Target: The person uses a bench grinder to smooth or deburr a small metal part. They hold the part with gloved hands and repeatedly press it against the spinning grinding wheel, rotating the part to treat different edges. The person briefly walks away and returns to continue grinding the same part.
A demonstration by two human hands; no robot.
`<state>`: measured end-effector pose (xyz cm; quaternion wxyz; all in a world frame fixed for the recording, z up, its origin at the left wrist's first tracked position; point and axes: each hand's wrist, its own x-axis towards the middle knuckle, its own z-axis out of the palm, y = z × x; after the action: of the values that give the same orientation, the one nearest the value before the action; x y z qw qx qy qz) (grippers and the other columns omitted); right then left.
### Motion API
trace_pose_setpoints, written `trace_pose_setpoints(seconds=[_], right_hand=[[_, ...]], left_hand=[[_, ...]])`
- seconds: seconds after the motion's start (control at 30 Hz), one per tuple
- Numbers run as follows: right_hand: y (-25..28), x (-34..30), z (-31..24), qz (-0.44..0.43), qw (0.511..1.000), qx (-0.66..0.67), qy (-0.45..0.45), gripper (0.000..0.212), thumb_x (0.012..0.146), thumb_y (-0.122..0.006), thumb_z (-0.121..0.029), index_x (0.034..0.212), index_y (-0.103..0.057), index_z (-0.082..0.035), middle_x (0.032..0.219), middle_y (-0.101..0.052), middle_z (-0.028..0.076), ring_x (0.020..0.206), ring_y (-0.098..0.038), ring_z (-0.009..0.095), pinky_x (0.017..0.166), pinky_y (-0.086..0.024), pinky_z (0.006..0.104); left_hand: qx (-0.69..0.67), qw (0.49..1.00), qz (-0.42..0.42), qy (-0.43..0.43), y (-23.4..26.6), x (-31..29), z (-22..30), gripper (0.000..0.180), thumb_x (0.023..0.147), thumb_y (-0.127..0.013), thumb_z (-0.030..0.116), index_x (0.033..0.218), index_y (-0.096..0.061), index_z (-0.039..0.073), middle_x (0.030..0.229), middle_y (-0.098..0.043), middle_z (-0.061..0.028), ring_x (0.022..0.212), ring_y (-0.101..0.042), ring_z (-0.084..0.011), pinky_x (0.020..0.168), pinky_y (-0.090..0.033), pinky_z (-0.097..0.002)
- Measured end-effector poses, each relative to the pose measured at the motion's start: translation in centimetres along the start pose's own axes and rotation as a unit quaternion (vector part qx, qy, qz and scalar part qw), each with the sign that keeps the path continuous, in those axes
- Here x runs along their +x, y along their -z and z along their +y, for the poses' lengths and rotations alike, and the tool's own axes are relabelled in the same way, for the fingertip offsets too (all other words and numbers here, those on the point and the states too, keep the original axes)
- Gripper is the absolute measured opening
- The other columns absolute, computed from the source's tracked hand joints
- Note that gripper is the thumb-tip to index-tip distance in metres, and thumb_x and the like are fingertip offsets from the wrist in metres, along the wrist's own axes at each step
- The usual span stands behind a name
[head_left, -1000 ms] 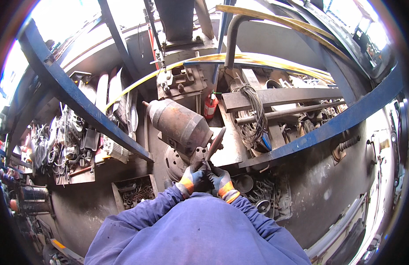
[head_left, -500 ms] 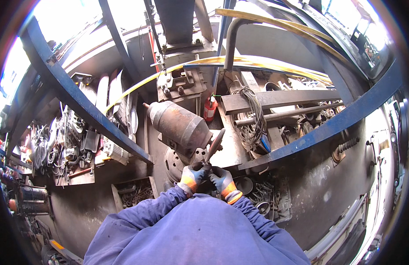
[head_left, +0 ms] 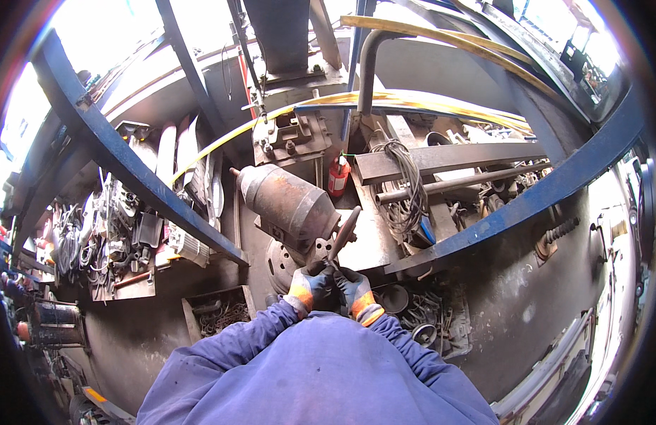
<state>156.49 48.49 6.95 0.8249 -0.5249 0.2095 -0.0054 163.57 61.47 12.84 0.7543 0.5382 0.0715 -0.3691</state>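
My left hand (head_left: 311, 282), in a grey, blue and orange work glove, is closed with its fingers curled in. Close beside it, my right hand (head_left: 354, 288), gloved the same way, is closed too, and the two almost meet in front of my chest. What they pinch is dark and too small to make out. Just beyond the fingers a long tapered brown metal piece (head_left: 346, 232) slants up to the right; I cannot tell whether the hands touch it. Past it lies a rusty metal cylinder (head_left: 284, 205), above a round plate with holes (head_left: 279, 265).
A red fire extinguisher (head_left: 338, 176) stands behind the cylinder. Blue steel beams (head_left: 140, 166) slope down on both sides. Coiled cable (head_left: 407, 185) hangs over a metal channel at right. Scrap parts fill the left shelf, and a box of chain (head_left: 221, 312) sits on the floor.
Both hands stay close together, with only a slight shift of fingers and wrists. The whole view has moved a little; nothing is visibly taken up or let go.
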Motion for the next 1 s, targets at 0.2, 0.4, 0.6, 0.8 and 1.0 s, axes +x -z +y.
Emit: trace_pose_setpoints(seconds=[0.2, 0.4, 0.6, 0.8, 1.0], right_hand=[[-0.2, -0.4, -3.4, -0.071, 0.991, -0.014, -0.117, 0.04, 0.094, -0.066, -0.023, 0.127, -0.061, -0.001, 0.112, -0.069, 0.007, 0.098, -0.06, 0.014, 0.089, -0.048, 0.0285], [-0.7, -0.5, -1.5, 0.013, 0.998, -0.057, 0.003, 0.037, 0.096, -0.063, -0.029, 0.119, -0.063, -0.001, 0.098, -0.068, 0.003, 0.085, -0.059, 0.011, 0.076, -0.05, 0.0273], [-0.5, -0.7, -2.0, -0.005, 0.998, -0.058, 0.0, 0.037, 0.094, -0.066, -0.024, 0.123, -0.063, 0.0, 0.106, -0.07, 0.006, 0.088, -0.06, 0.011, 0.078, -0.048, 0.0253], [-1.9, -1.8, -6.5, -0.031, 0.995, 0.016, -0.096, 0.037, 0.095, -0.064, -0.026, 0.123, -0.063, -0.002, 0.097, -0.069, 0.003, 0.079, -0.059, 0.01, 0.069, -0.049, 0.0246], [-1.6, -1.1, -2.7, 0.031, 0.998, 0.033, -0.031, 0.022, 0.095, -0.064, -0.017, 0.111, -0.065, -0.003, 0.086, -0.067, 0.001, 0.069, -0.06, 0.01, 0.059, -0.049, 0.0246]], left_hand=[[-0.462, 0.842, -0.213, 0.178, 3.9, 3.1, -3.9, 0.031, 0.1, -0.046, 0.032, 0.11, -0.063, 0.008, 0.099, -0.064, -0.0051, 0.091, -0.059, -0.0208, 0.082, -0.049, -0.0323], [0.014, 0.999, -0.021, -0.023, -0.6, -0.2, -0.1, 0.022, 0.099, -0.052, 0.024, 0.107, -0.063, 0.007, 0.085, -0.063, -0.0021, 0.074, -0.059, -0.0167, 0.067, -0.049, -0.0298], [-0.019, 0.999, -0.037, -0.005, 0.9, 0.1, 0.0, 0.021, 0.091, -0.067, 0.014, 0.109, -0.066, 0.003, 0.094, -0.068, -0.0009, 0.08, -0.061, -0.0112, 0.068, -0.05, -0.0279], [-0.058, 0.998, -0.04, -0.001, 0.8, -0.3, 0.0, 0.02, 0.09, -0.068, 0.015, 0.106, -0.068, 0.003, 0.096, -0.069, -0.0015, 0.083, -0.062, -0.0125, 0.07, -0.051, -0.0292], [0.063, 0.994, 0.075, -0.058, -2.5, -2.0, 2.2, 0.017, 0.088, -0.069, 0.013, 0.102, -0.07, 0.003, 0.078, -0.066, -0.0025, 0.063, -0.06, -0.0124, 0.054, -0.047, -0.0265]])
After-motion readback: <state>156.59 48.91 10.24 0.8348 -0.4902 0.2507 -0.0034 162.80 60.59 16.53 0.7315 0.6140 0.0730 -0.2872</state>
